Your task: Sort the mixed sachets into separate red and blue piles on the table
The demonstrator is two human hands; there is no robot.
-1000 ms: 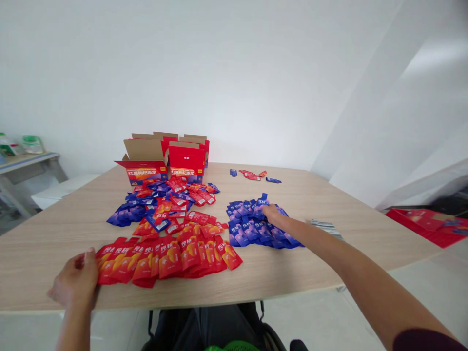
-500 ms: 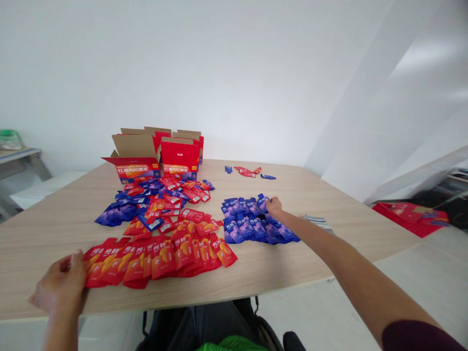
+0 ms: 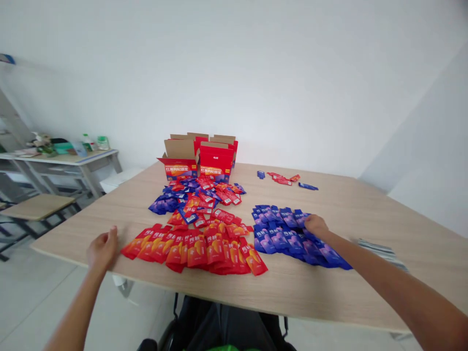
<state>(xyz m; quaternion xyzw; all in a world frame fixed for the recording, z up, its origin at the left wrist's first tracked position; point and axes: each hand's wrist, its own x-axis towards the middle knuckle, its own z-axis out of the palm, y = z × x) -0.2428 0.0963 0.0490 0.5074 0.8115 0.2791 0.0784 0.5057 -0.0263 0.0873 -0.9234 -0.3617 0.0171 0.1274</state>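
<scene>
A row of red sachets (image 3: 197, 248) lies overlapped along the near edge of the wooden table (image 3: 365, 214). My left hand (image 3: 102, 249) rests on the table just left of that row, fingers loosely curled, holding nothing I can see. A spread of blue sachets (image 3: 288, 234) lies to the right. My right hand (image 3: 316, 226) presses down on the blue spread, fingers bent onto the sachets. A mixed heap of red and blue sachets (image 3: 197, 200) sits behind the red row.
Open red cartons (image 3: 199, 158) stand at the table's far side. A few loose sachets (image 3: 285, 179) lie at the back right. Striped flat packets (image 3: 380, 248) lie near the right edge. A desk with bottles (image 3: 73, 156) and a stool (image 3: 34, 207) stand at left.
My left hand has let go of the end of the red row and now lies beside it. My right hand slid nearer over the blue sachets. The view swung left.
</scene>
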